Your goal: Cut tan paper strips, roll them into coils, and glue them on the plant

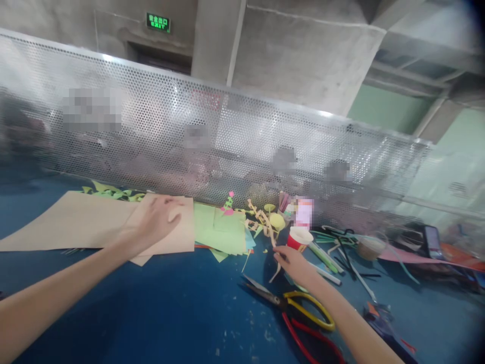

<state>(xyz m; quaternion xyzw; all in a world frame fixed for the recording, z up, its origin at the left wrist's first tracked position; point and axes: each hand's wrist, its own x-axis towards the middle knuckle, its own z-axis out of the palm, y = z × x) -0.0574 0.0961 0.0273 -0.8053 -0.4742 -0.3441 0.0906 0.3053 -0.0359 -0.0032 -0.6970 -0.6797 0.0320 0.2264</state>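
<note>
My left hand is over a stack of peach paper sheets at the left. Its fingers are apart, slightly blurred, and hold nothing. Whether it touches the top sheet I cannot tell. My right hand pinches a thin peach paper strip, whose cut edges curl towards the back and whose tail hangs below the fingers. Just in front of that hand lies a pair of scissors with one yellow and one red handle, blades spread. Between my hands are green paper sheets carrying a small pink and green paper piece.
A red and white paper cup stands beyond my right hand, near a yellow round piece. Pipe cleaners and sticks clutter the right, with a phone farther over. A perforated metal screen borders the blue table.
</note>
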